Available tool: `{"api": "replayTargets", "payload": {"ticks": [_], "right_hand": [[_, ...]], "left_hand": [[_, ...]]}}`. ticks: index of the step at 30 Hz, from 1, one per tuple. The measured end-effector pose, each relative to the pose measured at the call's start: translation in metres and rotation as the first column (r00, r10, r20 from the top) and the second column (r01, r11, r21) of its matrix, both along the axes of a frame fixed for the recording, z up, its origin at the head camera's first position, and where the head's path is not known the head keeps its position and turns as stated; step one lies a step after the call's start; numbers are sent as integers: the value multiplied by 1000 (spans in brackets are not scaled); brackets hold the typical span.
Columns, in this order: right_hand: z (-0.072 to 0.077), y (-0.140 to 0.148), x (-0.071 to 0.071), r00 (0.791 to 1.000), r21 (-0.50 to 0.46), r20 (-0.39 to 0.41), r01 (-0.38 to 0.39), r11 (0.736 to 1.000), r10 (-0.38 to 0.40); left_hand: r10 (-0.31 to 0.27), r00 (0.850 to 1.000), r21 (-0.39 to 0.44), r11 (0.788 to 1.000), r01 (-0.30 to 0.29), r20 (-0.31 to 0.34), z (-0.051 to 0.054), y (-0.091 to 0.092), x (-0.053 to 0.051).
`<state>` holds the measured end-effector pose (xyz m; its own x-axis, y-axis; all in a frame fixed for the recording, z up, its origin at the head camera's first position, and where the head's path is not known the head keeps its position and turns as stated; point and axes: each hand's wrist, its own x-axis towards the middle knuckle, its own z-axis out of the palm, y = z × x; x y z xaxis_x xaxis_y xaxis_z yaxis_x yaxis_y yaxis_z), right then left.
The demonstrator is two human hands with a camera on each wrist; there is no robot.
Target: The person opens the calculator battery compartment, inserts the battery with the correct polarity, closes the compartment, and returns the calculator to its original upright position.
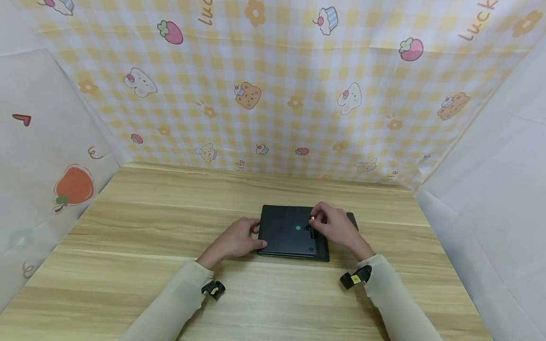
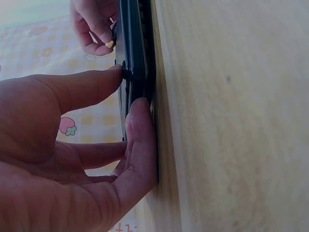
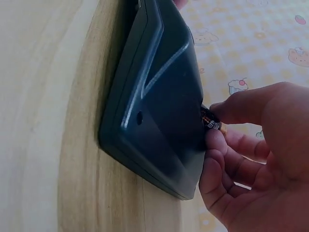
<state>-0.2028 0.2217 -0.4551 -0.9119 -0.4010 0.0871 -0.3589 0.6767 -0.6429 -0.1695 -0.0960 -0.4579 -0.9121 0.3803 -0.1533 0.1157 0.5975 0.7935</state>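
A black calculator [image 1: 283,229] lies face down on the wooden table, its back showing a round green sticker [image 1: 298,228] and a narrow battery slot [image 1: 313,234]. At its left edge my left hand [image 1: 241,237] grips it, thumb on the back and fingers at the side, as the left wrist view also shows. My right hand [image 1: 337,225] pinches a small black and copper-coloured battery [image 3: 211,120] between thumb and fingers. One end of this battery is at the slot in the raised part of the calculator; how far in it sits cannot be seen.
The wooden table [image 1: 273,293] reaches to a yellow checked cloth [image 1: 277,128] hanging at the back. White cloth walls [image 1: 495,199] stand at both sides. Each sleeve carries a black wrist camera [image 1: 356,277].
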Motion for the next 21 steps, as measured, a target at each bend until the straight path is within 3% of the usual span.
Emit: {"api": "replayTargets", "payload": {"ticks": [12,21], "right_hand": [[1,2,11,999,-7,-45,22,1000,-22],[4,14,22,1000,106,-18,12,994,-11]], "left_hand": [[14,1000,-14,1000,-14,9,-1,1,0],[5,1000,-17,1000,-5,-5,-2,0,0]]}}
